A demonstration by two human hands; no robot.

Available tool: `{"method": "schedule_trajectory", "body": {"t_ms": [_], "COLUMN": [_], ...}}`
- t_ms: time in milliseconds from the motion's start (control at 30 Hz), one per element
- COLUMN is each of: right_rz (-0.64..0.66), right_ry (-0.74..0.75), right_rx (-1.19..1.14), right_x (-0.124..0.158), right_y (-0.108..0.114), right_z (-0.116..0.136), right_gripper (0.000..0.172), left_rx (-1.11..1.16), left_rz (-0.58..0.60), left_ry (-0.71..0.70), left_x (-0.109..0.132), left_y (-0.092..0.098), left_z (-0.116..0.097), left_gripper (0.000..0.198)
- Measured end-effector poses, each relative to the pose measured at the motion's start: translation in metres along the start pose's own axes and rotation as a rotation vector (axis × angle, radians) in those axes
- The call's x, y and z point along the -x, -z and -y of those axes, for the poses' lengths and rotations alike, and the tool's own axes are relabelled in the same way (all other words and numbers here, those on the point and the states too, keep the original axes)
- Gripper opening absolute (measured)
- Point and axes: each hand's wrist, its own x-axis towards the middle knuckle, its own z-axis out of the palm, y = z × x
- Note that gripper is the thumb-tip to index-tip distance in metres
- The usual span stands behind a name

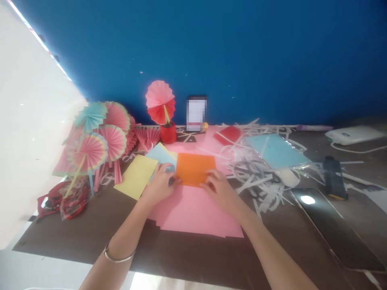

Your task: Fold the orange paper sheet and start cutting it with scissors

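Observation:
An orange sheet of paper (pixel 196 167) lies flat over pink sheets (pixel 196 211). My left hand (pixel 163 181) is at its lower left edge, fingers curled and fingertips on the paper. At the lower right corner, my right hand (pixel 218 186) pinches the edge between thumb and fingers. Beside my left hand are a yellow sheet (pixel 136 175) and a light blue sheet (pixel 160 155), the blue one partly covered by my fingers.
Folded paper fans (pixel 110 143) crowd the left, near a red-edged bundle (pixel 71 201). Behind stands a red cup (pixel 168 133) holding a pink-and-red fan (pixel 160 100). White paper strips (pixel 260 181), a blue packet (pixel 275 151), a black object (pixel 333 177) and a phone (pixel 335 229) lie right.

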Motion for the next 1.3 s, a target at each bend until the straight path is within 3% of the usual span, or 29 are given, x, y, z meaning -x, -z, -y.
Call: {"method": "schedule_trajectory", "body": {"t_ms": [367, 567, 700, 833, 1067, 1300], "right_rz": [0.017, 0.022, 0.016, 0.026, 0.007, 0.069], "right_ry": [-0.035, -0.032, -0.026, -0.055, -0.11, -0.098], "right_rx": [0.032, 0.035, 0.005, -0.053, -0.012, -0.001], "right_x": [-0.001, -0.001, -0.002, -0.002, 0.0, 0.003], "right_y": [-0.002, -0.006, -0.007, -0.002, 0.011, 0.009], "right_z": [-0.001, -0.001, 0.001, 0.0, -0.017, -0.009], "right_gripper": [0.027, 0.023, 0.018, 0.023, 0.023, 0.022], "left_rx": [-0.036, -0.276, -0.274, -0.338, -0.396, -0.305], "left_rz": [-0.018, -0.003, 0.096, 0.163, 0.154, 0.158], "left_ry": [0.038, 0.033, -0.163, -0.314, -0.352, -0.348], "left_x": [0.004, 0.008, 0.013, 0.018, 0.019, 0.024], "left_y": [0.001, 0.009, -0.006, -0.02, -0.033, -0.05], "left_z": [-0.005, -0.036, -0.056, -0.06, -0.062, -0.059], "left_gripper": [0.022, 0.017, 0.037, 0.051, 0.045, 0.053]}}
